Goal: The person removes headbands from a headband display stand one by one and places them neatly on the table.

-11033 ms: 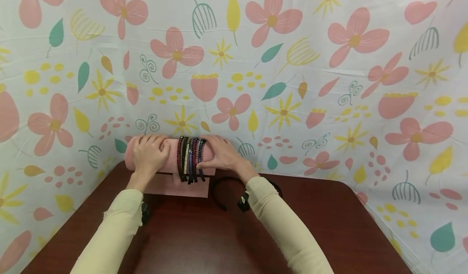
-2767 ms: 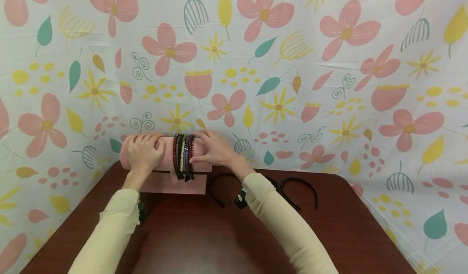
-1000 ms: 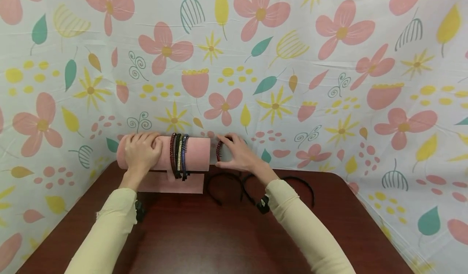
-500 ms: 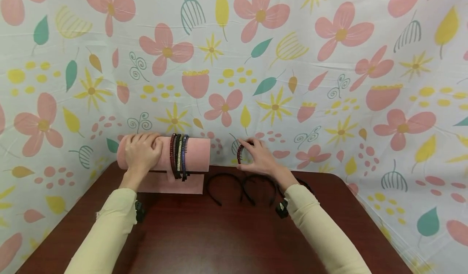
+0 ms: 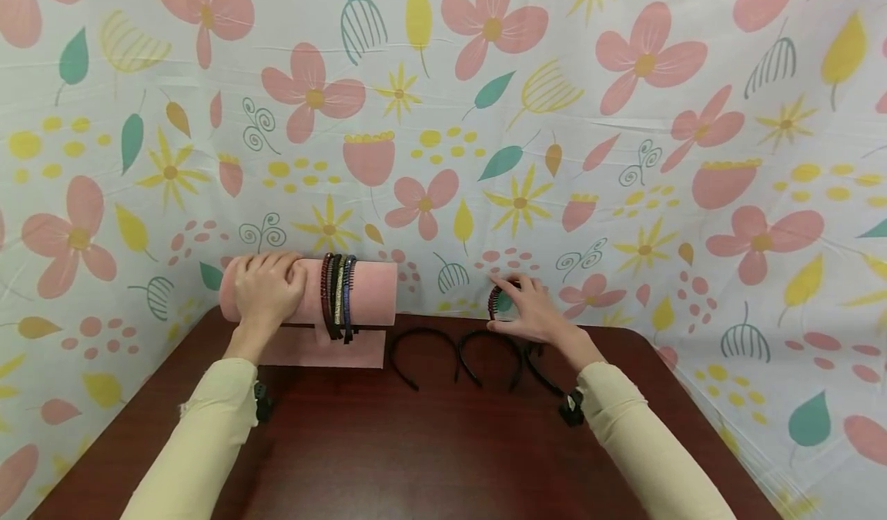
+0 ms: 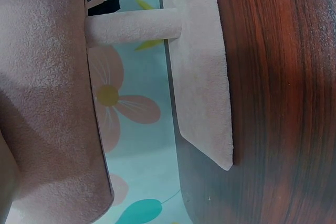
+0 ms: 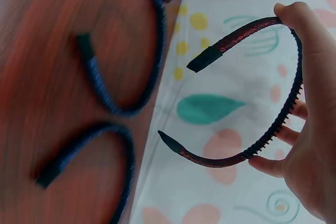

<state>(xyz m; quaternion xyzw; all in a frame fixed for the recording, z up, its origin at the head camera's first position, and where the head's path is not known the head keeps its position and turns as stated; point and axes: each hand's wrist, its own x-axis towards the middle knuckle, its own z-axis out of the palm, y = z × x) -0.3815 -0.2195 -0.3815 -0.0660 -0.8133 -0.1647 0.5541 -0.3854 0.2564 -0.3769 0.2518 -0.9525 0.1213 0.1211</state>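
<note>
In the head view my left hand grips the left part of a pink plush headband stand, fingers curled over its roll. Several headbands circle the roll's middle, among them a dark red one, a gold one and a blue one. My right hand pinches a dark red toothed headband over the table's back edge. In the right wrist view this headband hangs between thumb and fingers, ends pointing left. The left wrist view shows the roll and little of the hand.
Headbands lie in a row on the dark wooden table: one beside the stand, one in the middle and one partly behind my right wrist. A floral cloth hangs close behind the table.
My right hand has carried the dark red headband rightward from the roll's end, past the row. Earlier, the roll held more headbands and fewer lay on the table. My left hand has stayed put.
</note>
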